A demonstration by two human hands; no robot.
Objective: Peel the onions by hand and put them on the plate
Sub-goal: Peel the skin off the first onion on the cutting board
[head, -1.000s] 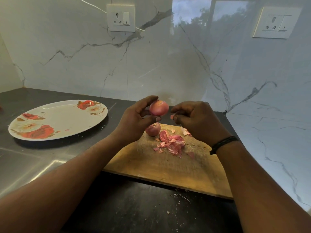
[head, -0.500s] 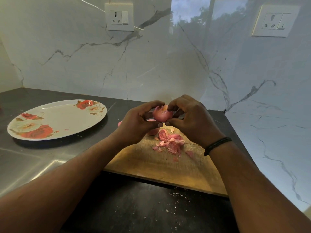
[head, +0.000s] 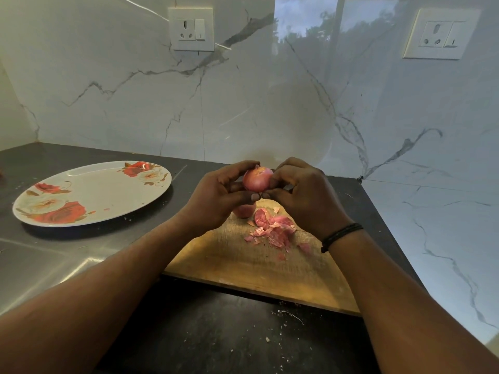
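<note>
A small pink onion (head: 256,179) is held up above the wooden cutting board (head: 243,265). My left hand (head: 216,195) grips it from the left, thumb under it. My right hand (head: 302,195) pinches its right side with curled fingers. A second onion (head: 244,210) sits on the board, partly hidden under my left hand. A heap of pink onion skins (head: 272,230) lies on the board just right of it. The white plate with red roses (head: 89,193) stands on the counter to the left, with no onion on it.
The dark counter (head: 216,341) ends at marble walls behind and on the right. Two wall sockets (head: 191,29) are mounted high on the wall. A steel surface (head: 40,265) lies front left. Small crumbs are scattered in front of the board.
My right hand came back to the onion from the right and now pinches it. The onion stayed in my left hand, a little lower than a second ago.
</note>
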